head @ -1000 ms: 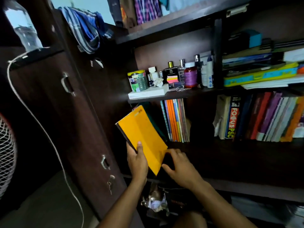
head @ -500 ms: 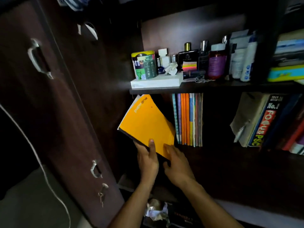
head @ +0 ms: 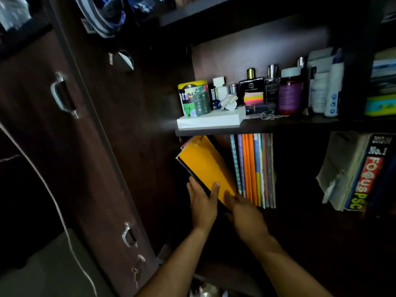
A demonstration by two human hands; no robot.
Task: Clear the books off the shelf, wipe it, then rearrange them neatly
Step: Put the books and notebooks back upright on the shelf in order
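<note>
- You are, by my reading, in the rearranging step: the yellow book (head: pixel 205 166) is tilted, its top leaning left under the upper shelf (head: pixel 257 126), its lower edge in your hands at the left end of the book shelf (head: pixel 300 221).
- Your left hand (head: pixel 202 202) has its grip on the book's dark spine edge, thumb lying across the yellow cover and fingers behind it.
- Your right hand (head: pixel 244 211) rests flat on the lower corner of the cover, fingers fairly straight, pressing rather than clasping; the light is poor here, so I may be wrong about the fingertips.
- Just right of it stands a row of thin notebooks (head: pixel 252 170), upright, with smooth spines in orange, blue and purple.
- The next move calls for swinging the book upright and sliding it flush against that row, minding the thin covers, which likely bend easily.
- The yellow cover looks smooth and matte, a slim flat rectangle; something pink shows behind its top.
- Further right, well apart, thick paperbacks (head: pixel 360 172) lean, one with ragged, curled pages.
- The shelf boards are dark wood laminate, hard and flat.
</note>
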